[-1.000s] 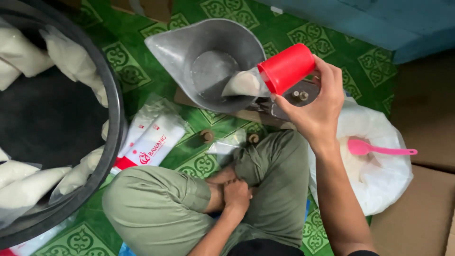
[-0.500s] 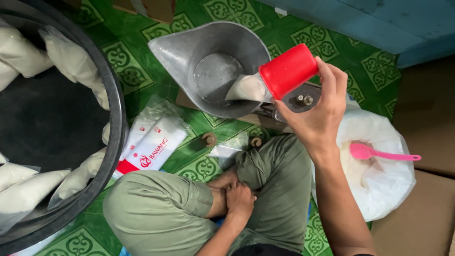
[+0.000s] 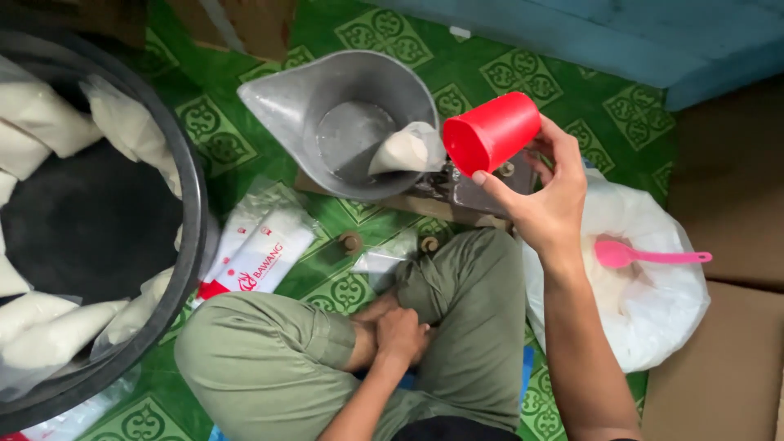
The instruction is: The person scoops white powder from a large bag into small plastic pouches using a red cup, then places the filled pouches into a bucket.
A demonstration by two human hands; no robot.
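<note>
The right hand (image 3: pixel 545 204) is grasping a tilted red plastic cup (image 3: pixel 490 132) at the grey metal scale pan's (image 3: pixel 327 98) three o'clock, while the left hand (image 3: pixel 402 333) is resting clenched, with flat white-and-red printed packets (image 3: pixel 260 260) lying at the pan's seven o'clock.

We see a smooth red plastic cup (image 3: pixel 492 131), slightly glossy, held over a dull grey metal pan (image 3: pixel 359 122) whose inside looks brushed and matt. A thin clear plastic bag (image 3: pixel 406 149) lies in it, filled with a white powdery mass. The pink spoon (image 3: pixel 645 255) is shiny plastic, resting on a thin translucent plastic sack (image 3: pixel 653 310). Our trousers (image 3: pixel 269 359) are soft matt olive cloth, the tub (image 3: pixel 192 212) is smooth black plastic, and the floor mat (image 3: pixel 523 73) is glossy green
</note>
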